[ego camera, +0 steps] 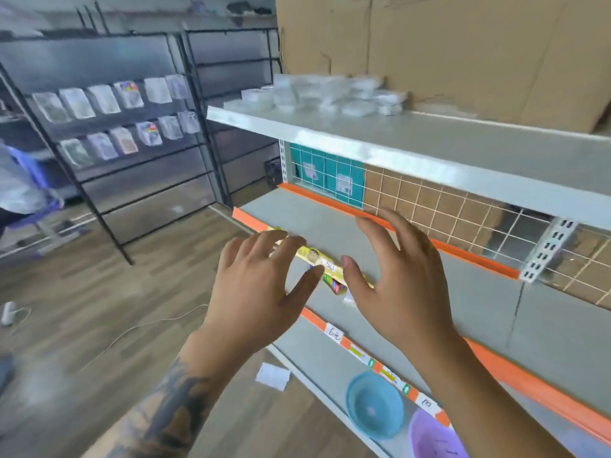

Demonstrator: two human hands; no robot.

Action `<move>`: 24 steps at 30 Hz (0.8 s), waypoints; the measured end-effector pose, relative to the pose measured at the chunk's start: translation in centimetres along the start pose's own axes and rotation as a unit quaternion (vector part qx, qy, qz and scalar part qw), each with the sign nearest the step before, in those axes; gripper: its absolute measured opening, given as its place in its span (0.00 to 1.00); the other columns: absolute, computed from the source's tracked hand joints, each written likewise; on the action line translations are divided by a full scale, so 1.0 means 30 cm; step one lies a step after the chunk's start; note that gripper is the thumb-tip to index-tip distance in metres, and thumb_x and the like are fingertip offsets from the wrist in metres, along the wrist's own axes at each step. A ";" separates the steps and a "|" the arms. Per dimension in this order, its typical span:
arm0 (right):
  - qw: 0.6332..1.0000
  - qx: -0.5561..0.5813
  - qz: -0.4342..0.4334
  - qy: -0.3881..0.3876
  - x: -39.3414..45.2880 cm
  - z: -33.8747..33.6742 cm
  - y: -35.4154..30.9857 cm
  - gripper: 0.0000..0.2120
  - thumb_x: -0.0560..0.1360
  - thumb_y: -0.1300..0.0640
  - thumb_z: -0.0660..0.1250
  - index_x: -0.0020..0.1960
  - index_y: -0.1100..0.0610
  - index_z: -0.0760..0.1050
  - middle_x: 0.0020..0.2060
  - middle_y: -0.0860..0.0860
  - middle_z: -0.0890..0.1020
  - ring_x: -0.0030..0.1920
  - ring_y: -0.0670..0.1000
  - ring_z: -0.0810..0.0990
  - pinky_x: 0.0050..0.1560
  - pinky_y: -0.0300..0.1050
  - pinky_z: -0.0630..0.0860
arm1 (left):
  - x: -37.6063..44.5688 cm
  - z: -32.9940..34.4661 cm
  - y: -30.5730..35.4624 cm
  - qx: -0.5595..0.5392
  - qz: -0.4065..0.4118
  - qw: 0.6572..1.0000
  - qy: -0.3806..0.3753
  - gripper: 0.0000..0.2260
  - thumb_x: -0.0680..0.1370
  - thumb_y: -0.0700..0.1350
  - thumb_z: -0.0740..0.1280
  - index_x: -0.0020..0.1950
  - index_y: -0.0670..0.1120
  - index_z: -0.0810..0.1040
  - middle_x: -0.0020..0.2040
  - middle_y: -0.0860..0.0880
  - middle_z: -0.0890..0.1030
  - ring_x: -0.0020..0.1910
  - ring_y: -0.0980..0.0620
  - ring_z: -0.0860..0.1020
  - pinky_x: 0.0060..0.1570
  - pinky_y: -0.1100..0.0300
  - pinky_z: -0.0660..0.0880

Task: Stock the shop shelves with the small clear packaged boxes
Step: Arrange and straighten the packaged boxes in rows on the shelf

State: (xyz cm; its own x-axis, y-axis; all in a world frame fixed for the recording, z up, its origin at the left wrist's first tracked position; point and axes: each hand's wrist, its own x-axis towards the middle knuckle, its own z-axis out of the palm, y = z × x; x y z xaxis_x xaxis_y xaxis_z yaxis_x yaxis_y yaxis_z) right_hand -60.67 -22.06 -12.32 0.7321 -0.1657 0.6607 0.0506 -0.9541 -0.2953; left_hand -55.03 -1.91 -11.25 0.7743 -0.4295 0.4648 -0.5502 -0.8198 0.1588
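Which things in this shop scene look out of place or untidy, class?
The clear boxes on the top shelf sit in a loose heap, not rows. A white paper scrap lies on the floor. Both hands, left and right, hover empty over the middle shelf.
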 end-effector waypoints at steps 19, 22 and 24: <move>0.995 -0.094 -0.006 0.035 0.749 0.430 0.043 0.24 0.75 0.43 0.64 0.69 0.51 0.74 0.70 0.57 0.73 0.67 0.63 0.74 0.64 0.57 0.71 | 0.806 0.160 -0.452 0.003 0.049 0.998 0.044 0.23 0.80 0.66 0.58 0.66 0.53 0.77 0.61 0.52 0.80 0.61 0.45 0.78 0.63 0.46 0.70; 0.993 -0.117 0.008 0.024 0.871 0.460 0.027 0.26 0.76 0.41 0.64 0.71 0.50 0.73 0.71 0.55 0.73 0.67 0.62 0.74 0.64 0.58 0.71 | 0.961 0.175 -0.522 -0.004 0.063 0.997 0.051 0.24 0.79 0.66 0.59 0.66 0.53 0.77 0.63 0.51 0.80 0.61 0.42 0.78 0.63 0.44 0.71; 0.989 -0.144 0.025 0.006 0.964 0.483 0.020 0.26 0.77 0.39 0.64 0.72 0.48 0.71 0.72 0.53 0.71 0.68 0.61 0.73 0.65 0.57 0.70 | 1.072 0.186 -0.568 -0.005 0.075 0.996 0.053 0.24 0.79 0.67 0.59 0.67 0.54 0.76 0.65 0.48 0.79 0.62 0.41 0.78 0.64 0.43 0.71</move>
State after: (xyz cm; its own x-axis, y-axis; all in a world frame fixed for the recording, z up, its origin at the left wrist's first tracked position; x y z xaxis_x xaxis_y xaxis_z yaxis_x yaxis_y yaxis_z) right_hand -29.62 -23.82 -3.39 0.7206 -0.2155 0.6590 -0.1821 -0.9759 -0.1201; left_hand -19.03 -3.86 -3.87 0.6456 -0.5048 0.5731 -0.6614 -0.7447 0.0892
